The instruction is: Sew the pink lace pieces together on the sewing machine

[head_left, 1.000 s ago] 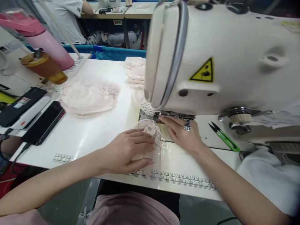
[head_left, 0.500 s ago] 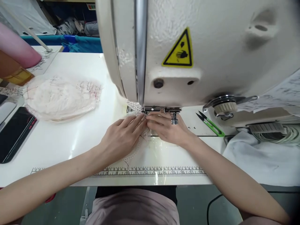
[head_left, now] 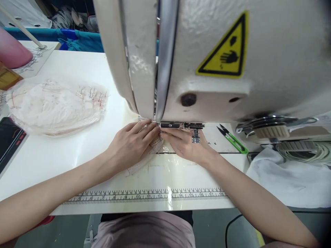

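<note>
While your hands nearly meet below the head of the sewing machine (head_left: 279, 58), the lace piece (head_left: 155, 146) lies between and under them on the white table (head_left: 186, 172), its near end stopping short of the printed ruler (head_left: 147, 196) along the front edge. Your left hand (head_left: 129, 146) is palm down, fingers stretched together; your right hand (head_left: 190, 146) reaches beneath the metal fittings, partly hidden. I cannot tell whether either pinches the lace. To your left, white tabletop separates you from the fabric stack (head_left: 57, 108); green snips (head_left: 235, 142) sit near your right wrist, white cloth (head_left: 289, 179) just beside that forearm.
</note>
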